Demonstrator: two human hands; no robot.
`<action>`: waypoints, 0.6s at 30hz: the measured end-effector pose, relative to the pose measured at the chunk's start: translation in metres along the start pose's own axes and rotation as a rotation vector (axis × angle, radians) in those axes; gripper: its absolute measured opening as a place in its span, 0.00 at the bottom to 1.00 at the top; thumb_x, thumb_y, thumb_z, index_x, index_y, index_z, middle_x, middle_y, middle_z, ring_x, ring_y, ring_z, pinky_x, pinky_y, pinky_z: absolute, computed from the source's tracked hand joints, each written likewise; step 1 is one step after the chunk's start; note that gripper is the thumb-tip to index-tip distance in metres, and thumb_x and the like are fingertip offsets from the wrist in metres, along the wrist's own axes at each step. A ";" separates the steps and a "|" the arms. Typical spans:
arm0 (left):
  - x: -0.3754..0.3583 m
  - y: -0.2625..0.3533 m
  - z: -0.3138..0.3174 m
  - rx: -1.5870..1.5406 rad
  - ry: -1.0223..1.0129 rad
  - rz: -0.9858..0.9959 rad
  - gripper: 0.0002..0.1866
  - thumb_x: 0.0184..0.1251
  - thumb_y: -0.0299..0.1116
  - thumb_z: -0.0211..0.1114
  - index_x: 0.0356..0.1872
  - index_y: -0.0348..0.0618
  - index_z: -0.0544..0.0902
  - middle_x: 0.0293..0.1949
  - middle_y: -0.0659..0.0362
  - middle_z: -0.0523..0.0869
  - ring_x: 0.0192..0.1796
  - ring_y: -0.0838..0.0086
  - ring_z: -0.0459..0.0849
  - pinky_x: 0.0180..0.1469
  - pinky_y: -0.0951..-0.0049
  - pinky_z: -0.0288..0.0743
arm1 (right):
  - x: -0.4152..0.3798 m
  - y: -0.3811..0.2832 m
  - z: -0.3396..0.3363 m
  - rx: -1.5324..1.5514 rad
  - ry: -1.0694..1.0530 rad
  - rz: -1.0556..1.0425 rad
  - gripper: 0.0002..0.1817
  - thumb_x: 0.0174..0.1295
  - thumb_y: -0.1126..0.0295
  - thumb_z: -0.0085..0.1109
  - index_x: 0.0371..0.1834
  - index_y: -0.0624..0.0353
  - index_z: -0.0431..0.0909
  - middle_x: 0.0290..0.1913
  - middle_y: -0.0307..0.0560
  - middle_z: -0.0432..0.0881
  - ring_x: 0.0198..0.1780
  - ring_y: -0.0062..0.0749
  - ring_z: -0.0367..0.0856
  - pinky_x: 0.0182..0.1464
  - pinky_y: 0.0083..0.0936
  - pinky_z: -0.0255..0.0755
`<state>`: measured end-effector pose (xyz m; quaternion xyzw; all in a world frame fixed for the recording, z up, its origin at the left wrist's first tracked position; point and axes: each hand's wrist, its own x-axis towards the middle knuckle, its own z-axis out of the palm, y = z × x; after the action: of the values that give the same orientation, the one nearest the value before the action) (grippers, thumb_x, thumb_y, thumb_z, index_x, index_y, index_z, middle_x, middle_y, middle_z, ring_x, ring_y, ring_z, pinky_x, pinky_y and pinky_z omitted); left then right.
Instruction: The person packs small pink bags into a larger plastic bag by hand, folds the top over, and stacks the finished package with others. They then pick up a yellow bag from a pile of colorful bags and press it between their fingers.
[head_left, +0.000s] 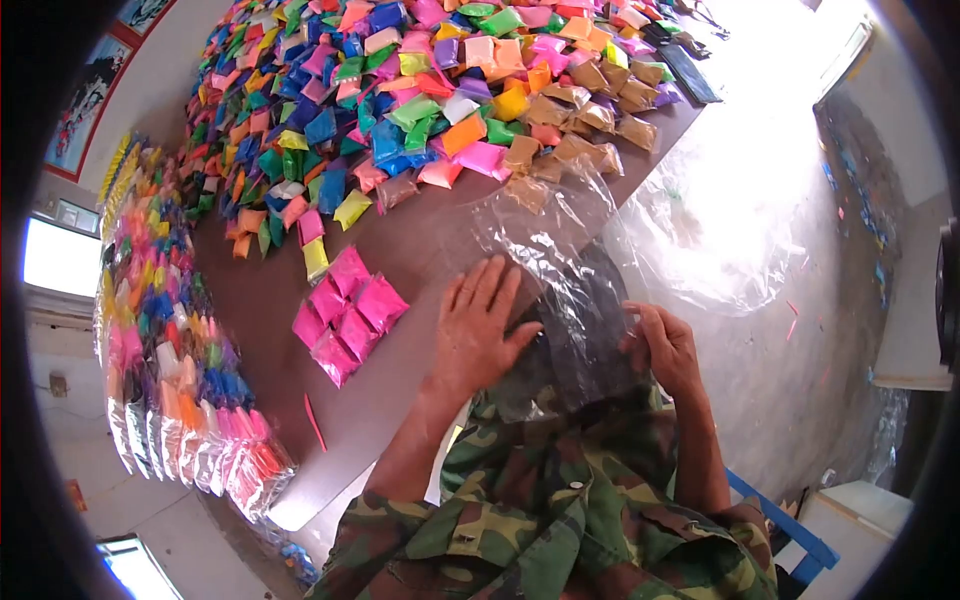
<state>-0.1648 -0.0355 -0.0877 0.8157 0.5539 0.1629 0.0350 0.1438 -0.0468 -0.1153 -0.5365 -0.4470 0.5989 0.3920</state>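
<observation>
A clear plastic bag (545, 235) lies over the table edge and the lap. My left hand (480, 325) rests flat on its left side, fingers spread. At the bag's right edge, my right hand (662, 345) has its fingers curled, thumb and forefinger close together; whether film is between them is too small to tell. Several pink packets (350, 315) lie grouped on the brown table (385, 440), left of my left hand. A thin pink strip (315, 423) lies below them.
A large heap of small coloured packets (400, 110) covers the far table. Filled clear bags (190, 420) line the left side. More clear film (720, 240) spreads on the right. A dark flat device (690, 72) lies at the far right table edge. A blue chair frame (785, 520) stands lower right.
</observation>
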 end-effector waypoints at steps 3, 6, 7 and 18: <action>0.004 -0.010 0.000 0.012 0.028 -0.026 0.40 0.74 0.56 0.72 0.78 0.41 0.75 0.79 0.46 0.74 0.81 0.49 0.70 0.80 0.44 0.64 | 0.014 -0.005 0.005 -0.090 -0.027 -0.045 0.22 0.89 0.55 0.49 0.65 0.60 0.86 0.31 0.39 0.88 0.21 0.15 0.75 0.27 0.19 0.69; 0.001 -0.019 -0.011 0.053 0.103 -0.078 0.37 0.73 0.52 0.74 0.75 0.42 0.77 0.78 0.46 0.75 0.80 0.48 0.72 0.80 0.44 0.64 | 0.026 -0.018 0.011 -0.075 -0.037 -0.082 0.22 0.89 0.56 0.48 0.65 0.60 0.86 0.31 0.39 0.88 0.22 0.15 0.75 0.27 0.20 0.70; 0.000 -0.021 -0.015 0.071 0.135 -0.090 0.36 0.73 0.51 0.74 0.75 0.42 0.78 0.78 0.46 0.75 0.80 0.48 0.72 0.79 0.44 0.65 | 0.029 -0.025 0.014 -0.089 -0.037 -0.070 0.23 0.89 0.56 0.47 0.65 0.60 0.86 0.31 0.39 0.88 0.22 0.16 0.76 0.27 0.20 0.70; 0.008 -0.040 -0.025 -0.305 0.277 -0.156 0.25 0.75 0.36 0.74 0.69 0.39 0.83 0.66 0.47 0.87 0.71 0.49 0.84 0.74 0.55 0.76 | 0.102 -0.079 0.083 -0.256 -0.144 -0.182 0.20 0.86 0.56 0.54 0.52 0.63 0.85 0.30 0.45 0.87 0.23 0.31 0.81 0.30 0.29 0.76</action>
<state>-0.2055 -0.0164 -0.0716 0.7255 0.5836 0.3524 0.0941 0.0483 0.0639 -0.0677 -0.4951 -0.5932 0.5360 0.3401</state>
